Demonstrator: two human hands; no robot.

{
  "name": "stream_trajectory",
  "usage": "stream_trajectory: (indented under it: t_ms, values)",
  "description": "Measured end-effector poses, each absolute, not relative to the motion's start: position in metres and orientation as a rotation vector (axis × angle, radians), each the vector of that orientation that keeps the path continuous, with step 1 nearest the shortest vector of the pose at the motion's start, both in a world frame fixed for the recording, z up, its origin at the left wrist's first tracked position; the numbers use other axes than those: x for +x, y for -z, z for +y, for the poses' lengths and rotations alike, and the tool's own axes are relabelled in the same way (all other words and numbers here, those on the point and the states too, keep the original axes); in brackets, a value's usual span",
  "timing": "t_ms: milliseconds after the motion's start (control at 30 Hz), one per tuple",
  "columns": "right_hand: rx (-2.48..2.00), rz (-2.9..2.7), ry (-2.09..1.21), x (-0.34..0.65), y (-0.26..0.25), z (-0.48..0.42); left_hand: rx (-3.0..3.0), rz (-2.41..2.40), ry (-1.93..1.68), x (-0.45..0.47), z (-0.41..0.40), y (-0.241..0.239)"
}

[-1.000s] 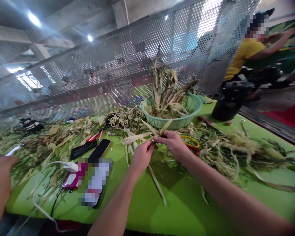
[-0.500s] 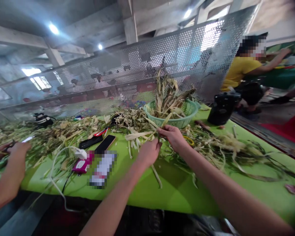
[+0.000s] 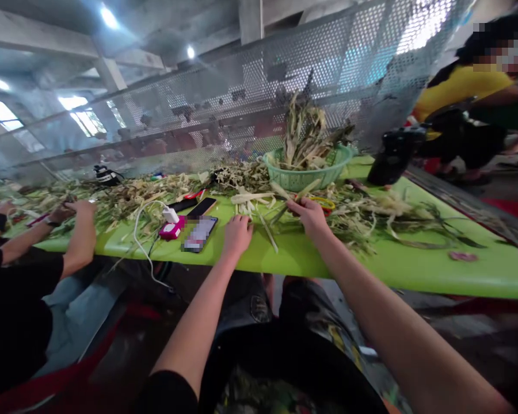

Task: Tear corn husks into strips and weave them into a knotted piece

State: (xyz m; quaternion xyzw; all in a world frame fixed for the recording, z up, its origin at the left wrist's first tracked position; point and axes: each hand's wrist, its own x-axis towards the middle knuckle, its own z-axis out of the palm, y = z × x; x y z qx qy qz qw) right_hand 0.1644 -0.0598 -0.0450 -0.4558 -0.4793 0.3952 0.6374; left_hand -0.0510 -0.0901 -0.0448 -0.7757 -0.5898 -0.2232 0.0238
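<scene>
My right hand (image 3: 313, 217) is closed on a few pale green dried leaf strips (image 3: 280, 192), which look like corn husk; their ends fan out on both sides of the fingers. My left hand (image 3: 238, 234) rests on the green tabletop, fingers stretched forward and slightly bent, with nothing seen in it. Just ahead of it lie pale loose strips (image 3: 251, 198), and a single long strip (image 3: 268, 234) is on the table between the hands. Behind them stands a green plastic basket (image 3: 304, 177) holding upright dried husks (image 3: 300, 135).
Left of my left hand are a phone (image 3: 200, 234), a dark phone (image 3: 202, 206) and a pink device with a white plug (image 3: 171, 227). Yellow-handled scissors (image 3: 326, 203) lie beyond my right hand. A black container (image 3: 395, 158) stands at the back right. Co-workers' hands (image 3: 80, 210) work at left.
My left hand has come away from the strips and moved left onto the tabletop. My right hand still holds strips. The view has tilted down, showing my lap.
</scene>
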Motion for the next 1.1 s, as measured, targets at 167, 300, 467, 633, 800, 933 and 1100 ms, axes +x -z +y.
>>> stream_trajectory:
  t_ms: [167, 300, 467, 633, 800, 933, 1100]
  values:
    - [-1.048, -1.094, -0.890, 0.171, 0.050, -0.048, -2.394, -1.794, 0.695, -0.053, -0.090, 0.047]
    - [-1.052, -1.092, -0.898, 0.172, 0.053, -0.044, -2.404, -1.776, 0.725, -0.056, -0.088, 0.050]
    - [-1.060, -1.080, -0.896, 0.173, 0.057, -0.042, -2.419, -1.768, 0.764, -0.058, -0.083, 0.053]
    - [-1.062, -1.118, -0.905, 0.171, 0.055, -0.040, -2.435, -1.796, 0.830, -0.061, -0.081, 0.055]
    - [-1.049, -1.115, -0.916, 0.171, 0.054, -0.041, -2.450, -1.840, 0.847, -0.063, -0.079, 0.055]
    - [-1.029, -1.078, -0.923, 0.174, 0.056, -0.041, -2.456, -1.816, 0.881, -0.063, -0.078, 0.057]
    - [-1.029, -1.059, -0.925, 0.173, 0.056, -0.042, -2.449, -1.848, 0.879, -0.063, -0.079, 0.056]
